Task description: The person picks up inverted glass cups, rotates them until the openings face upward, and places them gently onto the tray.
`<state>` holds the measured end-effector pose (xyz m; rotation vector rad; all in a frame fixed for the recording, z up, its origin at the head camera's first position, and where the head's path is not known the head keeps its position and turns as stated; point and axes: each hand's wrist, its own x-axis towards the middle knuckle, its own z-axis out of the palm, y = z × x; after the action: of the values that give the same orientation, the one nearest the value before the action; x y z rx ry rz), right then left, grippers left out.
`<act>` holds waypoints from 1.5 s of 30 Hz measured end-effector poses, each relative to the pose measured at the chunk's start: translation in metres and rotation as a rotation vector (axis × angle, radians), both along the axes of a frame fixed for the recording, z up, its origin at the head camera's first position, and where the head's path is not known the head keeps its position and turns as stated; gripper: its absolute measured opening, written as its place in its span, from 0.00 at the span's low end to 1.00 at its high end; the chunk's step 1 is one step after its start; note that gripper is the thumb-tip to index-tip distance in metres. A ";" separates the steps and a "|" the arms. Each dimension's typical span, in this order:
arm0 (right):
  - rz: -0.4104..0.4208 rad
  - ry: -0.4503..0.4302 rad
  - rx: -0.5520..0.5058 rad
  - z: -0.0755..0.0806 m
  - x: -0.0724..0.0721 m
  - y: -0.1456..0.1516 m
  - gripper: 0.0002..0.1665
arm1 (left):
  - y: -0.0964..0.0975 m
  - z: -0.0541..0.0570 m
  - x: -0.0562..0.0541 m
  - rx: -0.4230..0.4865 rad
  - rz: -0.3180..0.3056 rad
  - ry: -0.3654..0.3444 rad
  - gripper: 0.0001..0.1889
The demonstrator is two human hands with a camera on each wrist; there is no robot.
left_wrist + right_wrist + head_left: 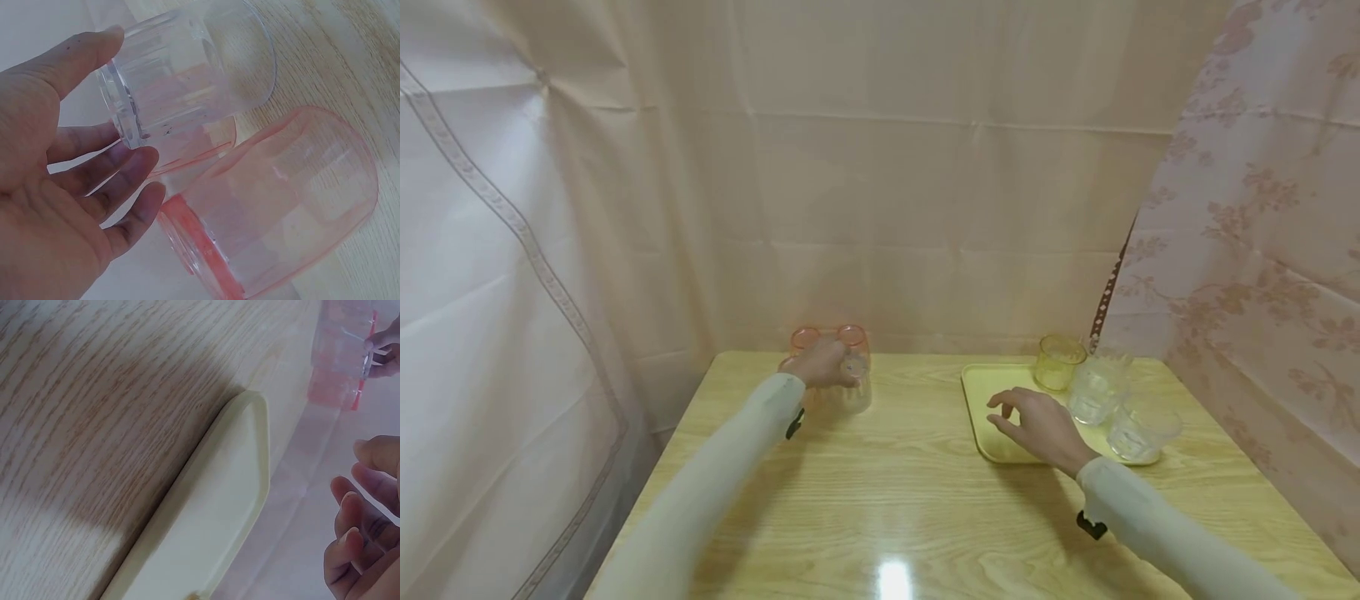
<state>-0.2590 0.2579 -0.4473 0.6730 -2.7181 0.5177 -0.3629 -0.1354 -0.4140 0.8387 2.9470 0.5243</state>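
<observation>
At the table's far left, my left hand (822, 362) pinches the base of an upside-down clear tumbler (181, 75) between thumb and fingers. Beside and behind it stand several pink see-through tumblers (287, 200), also bottom up; one is close under my little finger. In the head view the hand hides part of this group. My right hand (1037, 423) hovers over the pale yellow tray (988, 380), fingers loosely bent and holding nothing. On the tray's right side are a yellow cup (1056, 371), clear tumblers (1092, 392) and a tilted clear tumbler (1138, 435) near the front corner.
The wooden table (880, 483) has its far edge against a hanging beige curtain (925, 208). A flowered cloth (1262, 275) hangs on the right side, a white one (490, 292) on the left.
</observation>
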 end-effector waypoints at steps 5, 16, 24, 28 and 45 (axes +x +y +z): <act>0.010 -0.013 -0.012 0.000 0.002 -0.002 0.11 | -0.002 0.005 0.001 0.007 -0.030 -0.023 0.14; 0.025 -0.024 -0.012 -0.003 0.003 -0.007 0.12 | -0.005 0.005 -0.005 0.015 -0.064 -0.052 0.20; 0.037 -0.015 -0.016 -0.004 0.003 -0.009 0.12 | -0.010 0.003 -0.005 0.056 -0.092 -0.055 0.17; 0.032 -0.036 -0.025 -0.003 0.003 -0.010 0.12 | -0.012 0.003 -0.001 0.097 -0.092 -0.065 0.16; 0.029 -0.077 -0.057 -0.005 0.005 -0.012 0.12 | -0.010 -0.003 0.025 0.142 0.087 -0.105 0.19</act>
<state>-0.2545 0.2455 -0.4525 0.6927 -2.7569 0.6383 -0.3382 -0.1456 -0.4168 0.6734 2.8876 0.7650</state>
